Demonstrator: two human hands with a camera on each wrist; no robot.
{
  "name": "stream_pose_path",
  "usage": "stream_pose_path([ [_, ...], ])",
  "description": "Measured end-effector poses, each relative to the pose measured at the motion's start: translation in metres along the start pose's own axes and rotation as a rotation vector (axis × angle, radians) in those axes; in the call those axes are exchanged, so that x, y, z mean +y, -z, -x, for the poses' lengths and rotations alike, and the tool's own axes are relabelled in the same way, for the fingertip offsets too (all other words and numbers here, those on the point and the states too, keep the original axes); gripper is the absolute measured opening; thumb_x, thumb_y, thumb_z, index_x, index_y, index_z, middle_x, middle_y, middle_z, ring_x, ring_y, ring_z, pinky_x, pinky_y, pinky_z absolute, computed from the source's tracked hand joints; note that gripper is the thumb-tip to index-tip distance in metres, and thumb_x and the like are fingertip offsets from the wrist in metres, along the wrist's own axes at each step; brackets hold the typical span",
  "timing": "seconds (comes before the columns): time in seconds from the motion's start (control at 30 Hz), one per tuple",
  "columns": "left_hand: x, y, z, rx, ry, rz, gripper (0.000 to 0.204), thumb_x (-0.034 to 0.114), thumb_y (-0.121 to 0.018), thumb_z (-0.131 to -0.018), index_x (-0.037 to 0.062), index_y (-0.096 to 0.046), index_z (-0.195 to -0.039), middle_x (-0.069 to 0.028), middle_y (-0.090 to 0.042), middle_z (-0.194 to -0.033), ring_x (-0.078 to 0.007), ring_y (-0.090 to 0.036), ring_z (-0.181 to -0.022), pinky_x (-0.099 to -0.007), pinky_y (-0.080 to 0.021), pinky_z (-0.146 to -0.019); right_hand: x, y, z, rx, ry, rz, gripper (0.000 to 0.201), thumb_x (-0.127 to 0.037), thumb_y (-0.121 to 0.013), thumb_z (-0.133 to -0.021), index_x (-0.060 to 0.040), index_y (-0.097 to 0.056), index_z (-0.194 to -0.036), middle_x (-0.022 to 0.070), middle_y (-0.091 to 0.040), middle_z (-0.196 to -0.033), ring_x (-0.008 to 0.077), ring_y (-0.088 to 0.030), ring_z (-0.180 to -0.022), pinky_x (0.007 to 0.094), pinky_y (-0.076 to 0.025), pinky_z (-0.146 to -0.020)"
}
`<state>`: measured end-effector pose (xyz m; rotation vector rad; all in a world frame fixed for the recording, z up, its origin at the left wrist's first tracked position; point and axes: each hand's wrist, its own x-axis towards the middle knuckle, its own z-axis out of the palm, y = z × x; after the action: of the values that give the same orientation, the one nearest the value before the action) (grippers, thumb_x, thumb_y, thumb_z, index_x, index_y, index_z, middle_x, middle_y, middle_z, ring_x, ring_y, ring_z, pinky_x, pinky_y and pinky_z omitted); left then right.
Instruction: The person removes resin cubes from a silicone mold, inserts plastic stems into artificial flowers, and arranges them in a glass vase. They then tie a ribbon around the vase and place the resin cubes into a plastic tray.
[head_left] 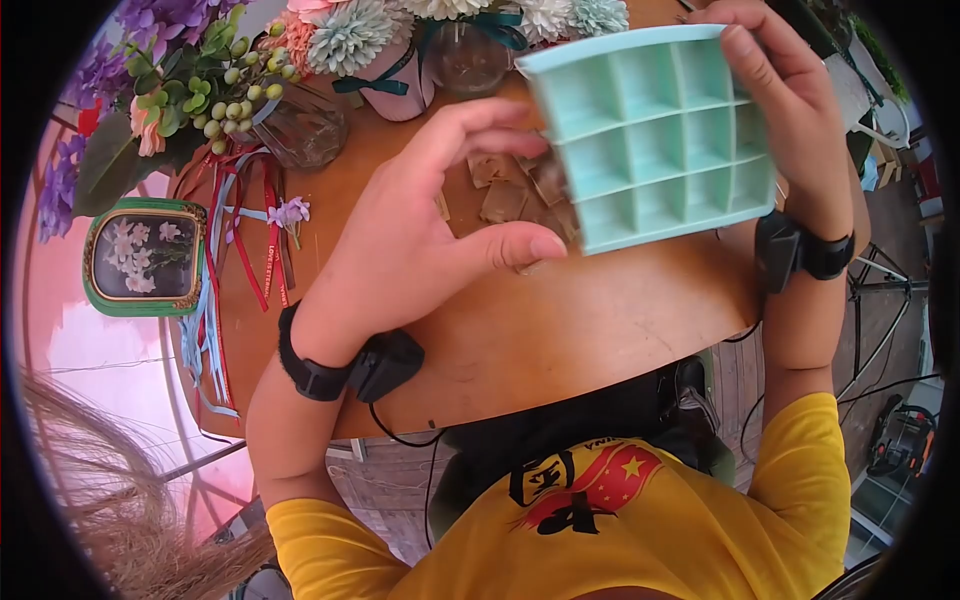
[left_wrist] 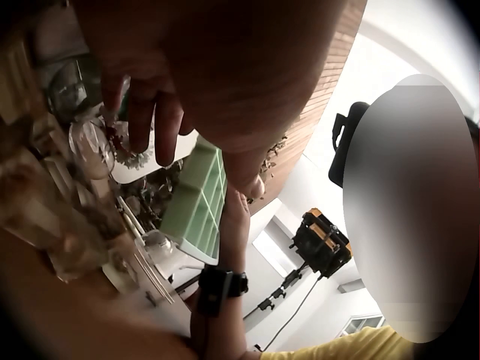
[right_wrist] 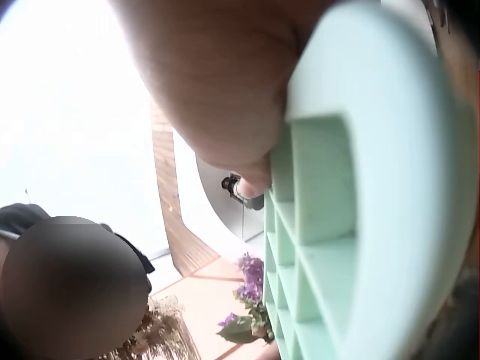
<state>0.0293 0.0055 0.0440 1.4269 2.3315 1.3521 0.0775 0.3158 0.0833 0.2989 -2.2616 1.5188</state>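
Note:
My right hand [head_left: 790,120] grips a mint-green ice cube tray [head_left: 657,140] by its right side, with the thumb over the top rim. The tray is tilted up so that its square compartments face the head camera, and their floors show. My left hand [head_left: 400,215] is held to the left of the tray, its fingers and thumb spread around the near side edge without curling on it. Behind that hand, brownish see-through cubes [head_left: 503,200] lie in a loose pile on the wooden table. The right wrist view shows the tray's thick rounded rim [right_wrist: 405,172] close up.
Vases with artificial flowers [head_left: 350,40] line the table's back. A green framed flower picture [head_left: 145,257] stands at the left, beside red and blue ribbons [head_left: 262,230]. The wooden table [head_left: 600,310] has a curved front edge near the body. A stand-mounted device [left_wrist: 321,244] appears in the left wrist view.

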Motion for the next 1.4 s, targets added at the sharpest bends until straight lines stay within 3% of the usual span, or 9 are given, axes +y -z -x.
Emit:
stream_pose_path([
  [0.03, 0.005, 0.004, 0.000, -0.053, 0.135, -0.059, 0.084, 0.036, -0.090, -0.076, 0.0058, -0.050, -0.144, -0.0100, -0.062, -0.138, -0.0251, -0.055, -0.133, -0.0374, -0.040, -0.113, 0.000, 0.002, -0.001, 0.051, -0.038, -0.009, 0.020, -0.024, -0.062, -0.106, -0.0040, -0.062, -0.103, -0.0038, -0.062, -0.091, 0.0038, -0.055, -0.083, 0.0210, -0.046, -0.073],
  [0.23, -0.019, 0.013, 0.005, -0.229, 0.058, -0.487, 0.090, 0.040, -0.089, -0.075, 0.0129, -0.049, -0.150, -0.0168, -0.048, -0.153, -0.0346, -0.041, -0.144, -0.0463, -0.034, -0.119, 0.033, 0.038, -0.023, -0.015, -0.117, 0.176, 0.019, -0.021, -0.056, -0.109, -0.0059, -0.062, -0.099, -0.0085, -0.056, -0.087, 0.0022, -0.049, -0.080, 0.0197, -0.043, -0.071],
  [0.43, -0.030, 0.024, 0.009, -0.348, 0.186, -0.419, 0.091, 0.038, -0.087, -0.079, 0.0129, -0.043, -0.155, -0.0162, -0.047, -0.154, -0.0338, -0.041, -0.145, -0.0449, -0.032, -0.119, 0.070, 0.071, -0.031, -0.070, -0.212, 0.287, 0.018, -0.022, -0.062, -0.105, -0.0046, -0.065, -0.110, -0.0054, -0.062, -0.098, 0.0058, -0.055, -0.092, 0.0232, -0.046, -0.084],
  [0.5, -0.033, 0.027, 0.010, -0.332, 0.238, -0.328, 0.085, 0.032, -0.084, -0.084, 0.0116, -0.043, -0.155, -0.0154, -0.047, -0.154, -0.0319, -0.041, -0.144, -0.0422, -0.033, -0.119, 0.101, 0.082, -0.033, -0.132, -0.245, 0.238, 0.023, -0.023, -0.065, -0.104, -0.0046, -0.065, -0.118, -0.0029, -0.066, -0.108, 0.0076, -0.057, -0.104, 0.0252, -0.046, -0.094],
  [0.63, -0.047, 0.033, 0.013, -0.279, 0.211, -0.295, 0.074, 0.019, -0.077, -0.089, 0.0084, -0.043, -0.154, -0.0122, -0.052, -0.148, -0.0250, -0.047, -0.137, -0.0345, -0.039, -0.112, 0.116, 0.070, -0.027, -0.062, -0.224, 0.452, 0.029, -0.029, -0.062, -0.106, -0.0031, -0.065, -0.119, -0.0040, -0.063, -0.102, 0.0067, -0.053, -0.098, 0.0251, -0.045, -0.090],
  [0.83, -0.048, 0.036, 0.010, -0.265, 0.425, -0.106, 0.060, 0.009, -0.076, -0.089, 0.0053, -0.054, -0.144, -0.0019, -0.064, -0.115, -0.0114, -0.057, -0.109, -0.0261, -0.046, -0.093, 0.115, 0.070, -0.026, -0.099, -0.339, 0.587, 0.030, -0.028, -0.064, -0.102, -0.0011, -0.066, -0.115, 0.0026, -0.067, -0.096, 0.0131, -0.060, -0.091, 0.0306, -0.048, -0.084],
  [0.93, -0.047, 0.032, 0.005, -0.138, 0.514, -0.115, 0.050, 0.009, -0.077, -0.086, 0.0023, -0.060, -0.133, -0.0035, -0.071, -0.103, -0.0166, -0.065, -0.093, -0.0325, -0.051, -0.093, 0.118, 0.073, -0.028, -0.138, -0.359, 0.690, 0.029, -0.027, -0.063, -0.101, -0.0008, -0.068, -0.112, 0.0057, -0.069, -0.093, 0.0166, -0.062, -0.088, 0.0336, -0.050, -0.081],
  [1.17, -0.057, 0.025, 0.008, -0.021, 0.401, -0.101, 0.046, 0.000, -0.073, -0.091, 0.0047, -0.061, -0.135, 0.0001, -0.068, -0.102, -0.0099, -0.062, -0.103, -0.0278, -0.047, -0.100, 0.122, 0.071, -0.022, -0.038, -0.238, 0.732, 0.027, -0.025, -0.063, -0.099, -0.0003, -0.069, -0.110, 0.0086, -0.071, -0.095, 0.0207, -0.063, -0.087, 0.0366, -0.050, -0.082],
  [1.4, -0.069, 0.021, 0.010, 0.004, 0.366, 0.196, 0.037, 0.001, -0.060, -0.100, 0.0011, -0.057, -0.137, -0.0056, -0.066, -0.123, -0.0144, -0.059, -0.119, -0.0295, -0.047, -0.104, 0.094, 0.065, -0.027, -0.026, -0.278, 0.678, 0.026, -0.024, -0.065, -0.103, 0.0000, -0.068, -0.112, 0.0000, -0.069, -0.097, 0.0083, -0.059, -0.089, 0.0267, -0.049, -0.083],
])
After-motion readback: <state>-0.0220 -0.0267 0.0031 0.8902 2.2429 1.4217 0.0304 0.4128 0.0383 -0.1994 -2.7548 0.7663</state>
